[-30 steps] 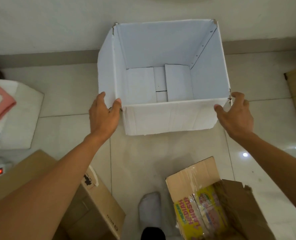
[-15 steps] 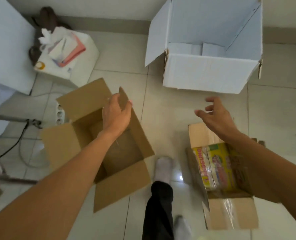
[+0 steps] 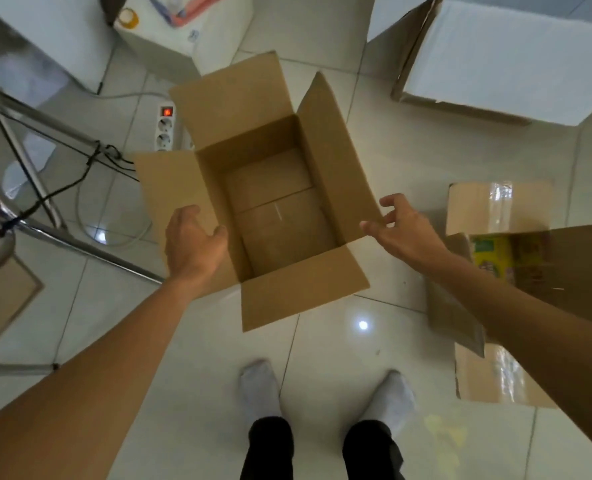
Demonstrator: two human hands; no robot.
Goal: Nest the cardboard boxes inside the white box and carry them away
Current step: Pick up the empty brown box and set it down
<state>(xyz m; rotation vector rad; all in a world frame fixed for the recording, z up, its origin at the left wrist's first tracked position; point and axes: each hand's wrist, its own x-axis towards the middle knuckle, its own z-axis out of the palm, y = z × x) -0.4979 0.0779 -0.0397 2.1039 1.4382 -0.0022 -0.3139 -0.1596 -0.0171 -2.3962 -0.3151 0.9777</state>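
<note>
Cardboard box (image 3: 280, 216) open on floor, both hands at its flaps

The white box (image 3: 502, 60) is cut off by the top and right edges; its opening is out of view. The right forearm hides part of the taped box (image 3: 495, 209); the printing on the yellow pack (image 3: 492, 252) inside it is too blurred to read. The left hand (image 3: 194, 244) covers part of the open brown box's (image 3: 277, 209) left flap.

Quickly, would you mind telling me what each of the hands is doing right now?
Left hand: open, resting on the brown cardboard box's left flap, not gripping.
Right hand: open, fingertips at the box's right flap edge, holding nothing.
</note>
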